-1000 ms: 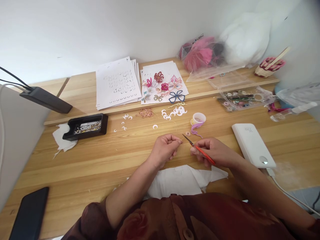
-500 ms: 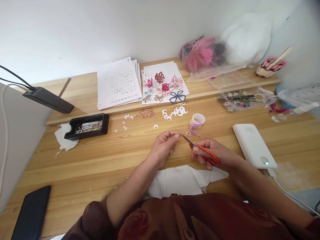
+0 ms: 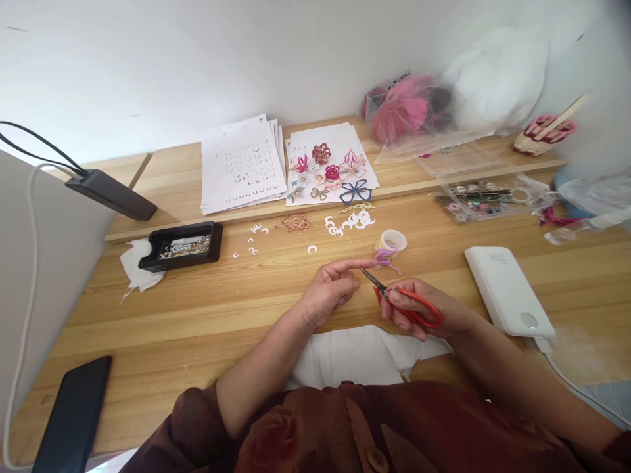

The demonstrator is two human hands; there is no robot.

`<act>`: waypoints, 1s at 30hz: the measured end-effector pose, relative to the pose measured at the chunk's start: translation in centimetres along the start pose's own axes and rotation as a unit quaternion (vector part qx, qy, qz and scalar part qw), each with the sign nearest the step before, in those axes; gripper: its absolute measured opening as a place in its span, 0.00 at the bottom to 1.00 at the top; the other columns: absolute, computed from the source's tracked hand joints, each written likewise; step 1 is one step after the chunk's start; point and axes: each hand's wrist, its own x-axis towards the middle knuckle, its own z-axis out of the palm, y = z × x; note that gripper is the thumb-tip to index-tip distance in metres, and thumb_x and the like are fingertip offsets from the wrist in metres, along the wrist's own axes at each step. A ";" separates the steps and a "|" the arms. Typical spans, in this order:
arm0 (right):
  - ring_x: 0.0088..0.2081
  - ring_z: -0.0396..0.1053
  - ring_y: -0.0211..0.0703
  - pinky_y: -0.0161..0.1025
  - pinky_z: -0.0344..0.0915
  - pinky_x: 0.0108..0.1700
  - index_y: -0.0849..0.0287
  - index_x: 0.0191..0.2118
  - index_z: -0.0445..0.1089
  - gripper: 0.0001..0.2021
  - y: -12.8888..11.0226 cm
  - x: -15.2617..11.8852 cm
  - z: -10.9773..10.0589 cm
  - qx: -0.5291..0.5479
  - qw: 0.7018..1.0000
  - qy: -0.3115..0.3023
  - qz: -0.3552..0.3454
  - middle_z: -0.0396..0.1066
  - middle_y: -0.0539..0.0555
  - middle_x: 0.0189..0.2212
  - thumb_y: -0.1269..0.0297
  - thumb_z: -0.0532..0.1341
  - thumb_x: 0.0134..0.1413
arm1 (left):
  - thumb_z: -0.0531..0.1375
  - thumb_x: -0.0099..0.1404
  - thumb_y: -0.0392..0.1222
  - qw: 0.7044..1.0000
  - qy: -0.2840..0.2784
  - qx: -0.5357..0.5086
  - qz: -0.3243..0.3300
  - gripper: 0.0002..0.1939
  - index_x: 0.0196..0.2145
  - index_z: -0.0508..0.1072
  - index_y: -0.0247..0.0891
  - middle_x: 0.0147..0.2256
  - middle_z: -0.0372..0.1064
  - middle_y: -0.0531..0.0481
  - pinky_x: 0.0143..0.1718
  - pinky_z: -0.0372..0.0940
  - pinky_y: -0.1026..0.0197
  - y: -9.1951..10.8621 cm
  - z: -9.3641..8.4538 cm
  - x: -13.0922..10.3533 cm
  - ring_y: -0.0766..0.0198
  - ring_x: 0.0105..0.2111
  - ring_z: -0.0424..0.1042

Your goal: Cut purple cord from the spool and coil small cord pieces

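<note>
My right hand [image 3: 417, 307] holds red-handled scissors [image 3: 419, 309], their dark blades pointing up and left. Beside the blades, my left hand [image 3: 331, 289] has its index finger stretched out towards the purple yarn [image 3: 387, 257], while the other fingers are curled; whether something small lies in them is hidden. The yarn hangs over a small white cup [image 3: 393, 242]. Beyond the hands lie white paper crescents [image 3: 362, 218], a single white crescent [image 3: 312, 249] and small brown rings [image 3: 296, 222]. A white cloth [image 3: 350, 355] is under my forearms.
Wire flowers [image 3: 355, 191] lie on paper at the back, beside printed sheets [image 3: 241, 164]. A black tray of beads [image 3: 215, 243] and a phone [image 3: 73, 414] are at left. On the right are a white power bank [image 3: 510, 292], a clear box [image 3: 458, 209] and a woven basket [image 3: 525, 144].
My left index finger has stretched out from a pinch with the thumb, beside the scissor tips. The whole view has shifted slightly, with the table's things now further right.
</note>
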 end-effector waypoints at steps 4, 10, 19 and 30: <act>0.11 0.58 0.28 0.28 0.46 0.14 0.62 0.29 0.74 0.27 -0.1 0.0 0.1 0.007 1.000 -0.002 -0.005 0.67 0.46 0.15 0.37 0.68 0.52 | 0.69 0.58 0.52 0.999 0.030 0.018 0.010 0.22 0.45 0.82 0.34 0.18 0.49 0.62 0.22 0.39 0.64 -0.5 0.3 0.4 0.74 0.18 0.43; 0.11 0.57 0.28 0.27 0.46 0.13 0.62 0.29 0.74 0.27 -0.2 0.1 0.1 -0.001 1.000 -0.001 -0.015 0.67 0.46 0.15 0.37 0.68 0.51 | 0.73 0.52 0.61 0.998 0.055 0.020 0.033 0.27 0.37 0.75 0.35 0.18 0.54 0.62 0.21 0.41 0.65 -1.3 0.7 0.9 0.74 0.17 0.46; 0.11 0.58 0.29 0.28 0.46 0.14 0.61 0.27 0.72 0.28 0.2 0.4 0.5 -0.025 0.999 0.021 -0.029 0.66 0.46 0.14 0.35 0.70 0.48 | 0.73 0.52 0.57 0.996 0.078 0.038 0.027 0.23 0.31 0.73 0.35 0.21 0.60 0.59 0.22 0.44 0.66 -1.3 0.8 0.9 0.74 0.19 0.49; 0.24 0.64 0.37 0.37 0.63 0.28 0.57 0.36 0.76 0.19 -2.0 1.5 2.1 -0.153 0.927 0.264 -0.217 0.70 0.48 0.24 0.50 0.77 0.45 | 0.75 0.50 0.58 0.995 0.088 -0.012 0.034 0.24 0.30 0.74 0.36 0.17 0.56 0.62 0.21 0.43 0.66 -1.2 0.7 1.0 0.74 0.17 0.48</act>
